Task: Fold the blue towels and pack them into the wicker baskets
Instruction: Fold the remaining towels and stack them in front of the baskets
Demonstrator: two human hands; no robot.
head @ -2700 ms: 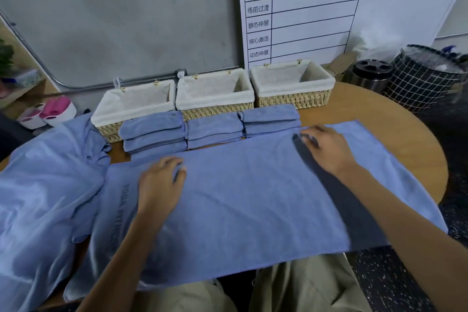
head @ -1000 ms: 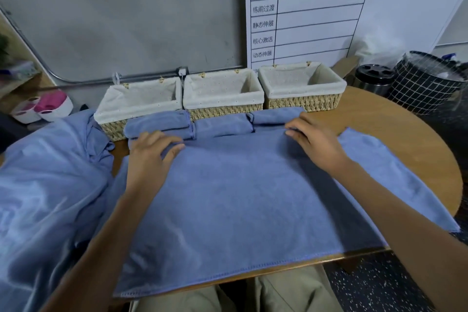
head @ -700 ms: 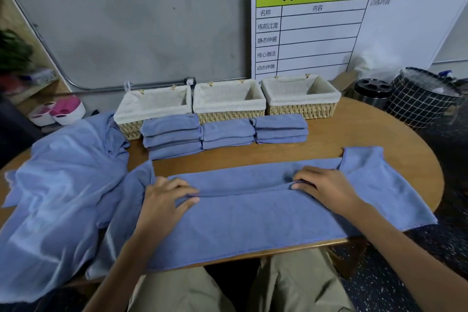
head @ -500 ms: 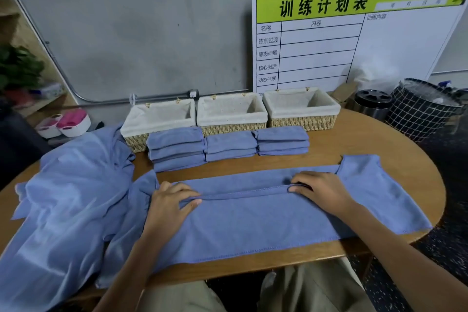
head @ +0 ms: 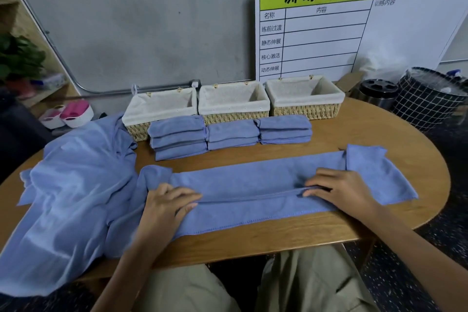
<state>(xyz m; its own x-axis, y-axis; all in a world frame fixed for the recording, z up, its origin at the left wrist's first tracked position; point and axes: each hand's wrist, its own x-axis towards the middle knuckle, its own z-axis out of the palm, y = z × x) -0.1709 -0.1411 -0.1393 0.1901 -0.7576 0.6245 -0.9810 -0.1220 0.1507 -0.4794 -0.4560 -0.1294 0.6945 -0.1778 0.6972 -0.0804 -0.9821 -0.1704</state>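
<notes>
Along the far edge of the table (head: 316, 225), against the grey wall, three wicker baskets stand side by side and touching: the left basket (head: 141, 119), the middle basket (head: 233, 109) and the right basket (head: 304, 104), each lined with white cloth and holding no towels. Just in front of them sit three stacks of folded blue towels: the left stack (head: 177, 138), the middle stack (head: 231, 134) and the right stack (head: 285, 130). Behind the right basket leans a white board (head: 379, 33) with a green header reading 训练计划表, a column of row labels such as 名称 and 静态伸展, and the headings 内容 and 训练内容. Nearer the person, a long blue towel (head: 253, 185) lies across the wooden table, its far edge folded toward the middle. The left hand (head: 168, 204) rests flat on its left part with fingers spread and straight; the right hand (head: 342, 189) presses on the fold line, fingers loosely together, their tips at the folded edge. A heap of unfolded blue towels (head: 71, 197) covers the table's left end and hangs over its edge. To the right of the table stand a black-lidded metal bin (head: 377, 91) and a wire-grid basket (head: 428, 99).
</notes>
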